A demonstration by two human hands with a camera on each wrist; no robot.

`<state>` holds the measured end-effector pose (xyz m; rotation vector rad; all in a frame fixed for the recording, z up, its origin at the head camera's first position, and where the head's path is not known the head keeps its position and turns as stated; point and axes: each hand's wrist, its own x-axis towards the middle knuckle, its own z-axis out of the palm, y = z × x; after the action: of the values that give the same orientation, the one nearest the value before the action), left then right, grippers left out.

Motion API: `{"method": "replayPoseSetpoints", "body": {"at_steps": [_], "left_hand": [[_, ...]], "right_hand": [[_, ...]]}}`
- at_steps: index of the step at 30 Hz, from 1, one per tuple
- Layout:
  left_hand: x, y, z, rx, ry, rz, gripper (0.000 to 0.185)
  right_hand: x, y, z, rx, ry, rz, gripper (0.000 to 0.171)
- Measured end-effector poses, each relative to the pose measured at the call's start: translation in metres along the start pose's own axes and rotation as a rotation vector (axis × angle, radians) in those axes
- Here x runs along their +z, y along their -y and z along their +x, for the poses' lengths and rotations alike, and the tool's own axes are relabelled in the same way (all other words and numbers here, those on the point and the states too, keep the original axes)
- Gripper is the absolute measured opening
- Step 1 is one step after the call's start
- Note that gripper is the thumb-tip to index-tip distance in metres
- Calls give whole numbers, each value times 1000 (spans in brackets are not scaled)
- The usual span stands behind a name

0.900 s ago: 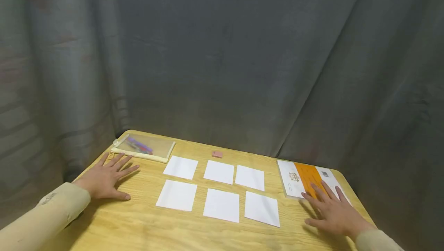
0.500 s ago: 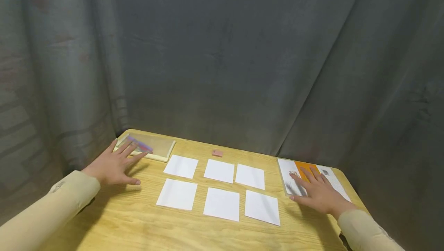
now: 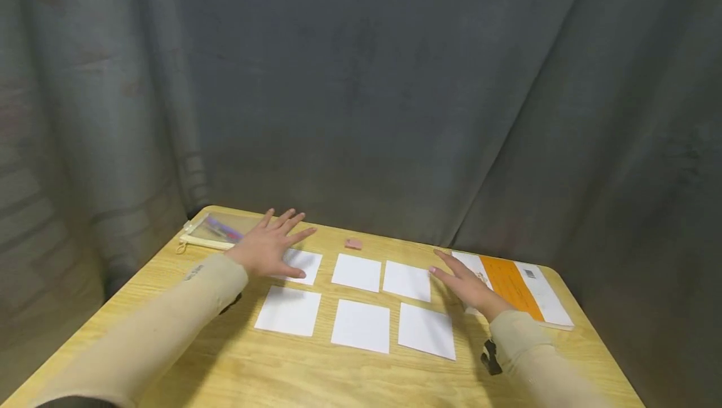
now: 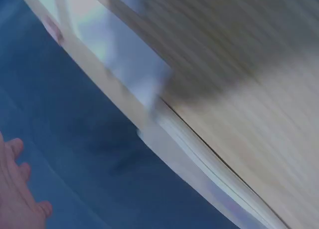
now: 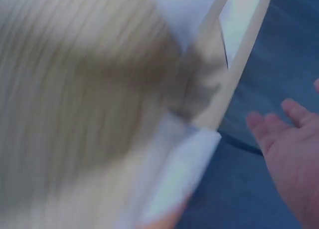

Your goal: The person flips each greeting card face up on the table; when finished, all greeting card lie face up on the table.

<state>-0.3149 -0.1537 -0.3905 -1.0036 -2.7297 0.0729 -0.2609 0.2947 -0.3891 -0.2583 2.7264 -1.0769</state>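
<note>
My left hand [image 3: 266, 249] hovers with spread fingers over the back-left white paper square [image 3: 308, 264], partly hiding it and the right part of a clear zip pouch [image 3: 210, 231]. My right hand [image 3: 465, 284] is held above the table between the back-right paper square [image 3: 407, 281] and an orange-and-white book [image 3: 507, 286], covering the book's left edge. Neither hand holds anything. Fingers of the left hand [image 4: 20, 194] show at the lower left of the left wrist view. The right hand [image 5: 294, 154] appears at the right of its own wrist view.
Several white paper squares lie in two rows on the wooden table [image 3: 316, 376]. Behind them sits a small pink block [image 3: 353, 244]. A grey curtain [image 3: 350, 94] hangs along the table's back edge. Pens or similar items show through the pouch.
My left hand has moved right, from beside and over the pouch to the back-left paper. My right hand has moved left off most of the book, towards the papers.
</note>
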Motion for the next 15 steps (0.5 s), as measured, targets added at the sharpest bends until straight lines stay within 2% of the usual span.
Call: {"method": "replayPoseSetpoints", "body": {"at_steps": [4, 8, 12, 15], "left_hand": [[6, -44, 39, 81, 58, -29, 96], [12, -88, 73, 129, 136, -57, 99], [18, -122, 96, 136, 214, -115, 105], [22, -141, 111, 143, 253, -159, 106]], "right_hand": [[13, -1, 10, 61, -18, 174, 79], [24, -1, 22, 96, -119, 228, 68], [32, -6, 30, 179, -210, 283, 49], [33, -12, 33, 224, -243, 288, 40]]}}
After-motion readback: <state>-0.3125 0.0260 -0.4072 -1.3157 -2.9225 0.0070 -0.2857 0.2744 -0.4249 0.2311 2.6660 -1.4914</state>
